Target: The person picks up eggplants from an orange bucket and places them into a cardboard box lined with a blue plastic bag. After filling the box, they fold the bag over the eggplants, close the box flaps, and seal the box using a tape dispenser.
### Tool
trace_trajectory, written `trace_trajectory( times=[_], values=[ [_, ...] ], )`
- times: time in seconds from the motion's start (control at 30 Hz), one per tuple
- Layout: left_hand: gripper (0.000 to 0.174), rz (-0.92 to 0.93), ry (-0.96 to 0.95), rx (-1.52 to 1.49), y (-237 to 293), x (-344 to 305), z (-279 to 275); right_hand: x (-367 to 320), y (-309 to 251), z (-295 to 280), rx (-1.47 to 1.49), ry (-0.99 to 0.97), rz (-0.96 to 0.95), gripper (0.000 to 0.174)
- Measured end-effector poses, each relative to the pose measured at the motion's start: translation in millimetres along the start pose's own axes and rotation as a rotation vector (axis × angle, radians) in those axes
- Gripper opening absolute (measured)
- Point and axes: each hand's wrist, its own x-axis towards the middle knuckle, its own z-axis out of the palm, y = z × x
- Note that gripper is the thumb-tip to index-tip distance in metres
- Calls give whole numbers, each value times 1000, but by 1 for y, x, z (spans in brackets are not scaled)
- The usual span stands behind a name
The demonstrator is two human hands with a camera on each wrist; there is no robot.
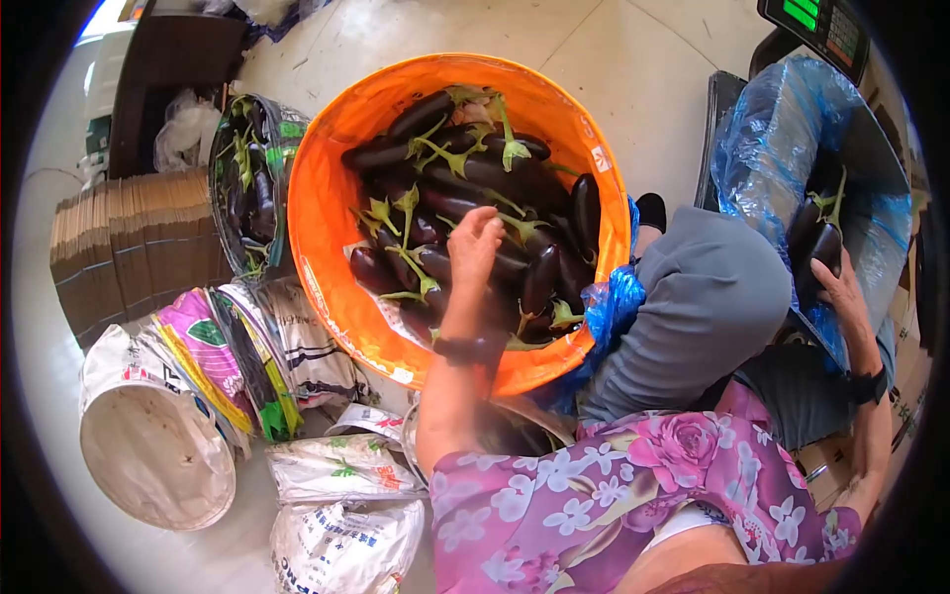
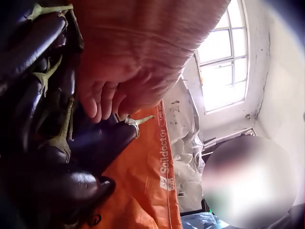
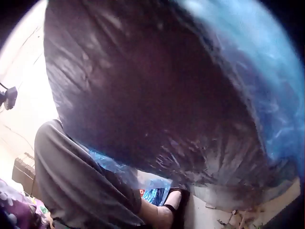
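A large orange bag [image 1: 315, 213] holds many dark purple eggplants [image 1: 539, 282] with green stems. Over the pile is my left hand [image 1: 475, 247], its fingers loosely curled and nothing seen in them. In the left wrist view those fingers [image 2: 108, 98] hang beside an eggplant [image 2: 102, 143] near the bag's orange wall. On the right, my right hand [image 1: 841, 287] grips an eggplant [image 1: 821, 247] at its lower end, inside a container lined with blue plastic [image 1: 782, 119]. The right wrist view shows mostly the plastic liner [image 3: 281, 95]; the hand is hidden there.
A digital scale display [image 1: 816, 30] stands at the upper right. Left of the orange bag are another bag of eggplants [image 1: 252, 203], stacked flat cardboard [image 1: 139, 247] and folded sacks [image 1: 213, 346]. A white bucket-like container [image 1: 158, 455] lies at lower left. My bent knee [image 1: 693, 287] separates the two containers.
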Motion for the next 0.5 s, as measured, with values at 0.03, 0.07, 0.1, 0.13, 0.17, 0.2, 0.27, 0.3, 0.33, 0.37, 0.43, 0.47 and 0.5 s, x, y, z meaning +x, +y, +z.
trace_trajectory(
  times=[0.03, 0.07, 0.1, 0.13, 0.17, 0.2, 0.27, 0.3, 0.33, 0.37, 0.43, 0.47, 0.5],
  values=[
    [28, 55, 43, 27, -4, 16, -4, 4, 5, -6, 32, -43, 6, 92],
    [27, 103, 83, 50, -7, 34, -8, 5, 4, -12, 59, -85, 17, 93],
    [26, 165, 132, 133, 1, 48, -8, 4, 2, -15, 52, -79, 16, 93],
    [26, 211, 182, 213, 9, 63, -5, 4, 0, -16, 54, -74, 59, 94],
    [27, 240, 175, 151, 20, 77, -1, 4, -1, -16, 58, -68, 100, 95],
    [27, 261, 170, 93, 32, 87, 4, 4, 6, -17, 54, -68, 100, 95],
    [29, 313, 186, 68, 47, 105, 17, 3, 25, -22, 64, 81, 115, 100],
    [31, 283, 187, 63, 50, 119, 21, -14, -17, -10, 81, -97, 118, 105],
    [31, 281, 183, 61, 53, 135, 28, -12, -10, -12, 79, -94, 121, 105],
    [32, 234, 203, -99, 54, 148, 34, -9, 5, -16, 73, -17, 153, 105],
    [34, 103, 264, -337, 61, 149, 41, -10, 6, -13, 40, 60, 164, 96],
    [34, 99, 273, -341, 56, 149, 39, -10, 3, -17, 32, 55, 160, 96],
    [34, 171, 347, -243, 51, 147, 37, -15, -4, -24, -15, 21, 147, 92]
  ],
)
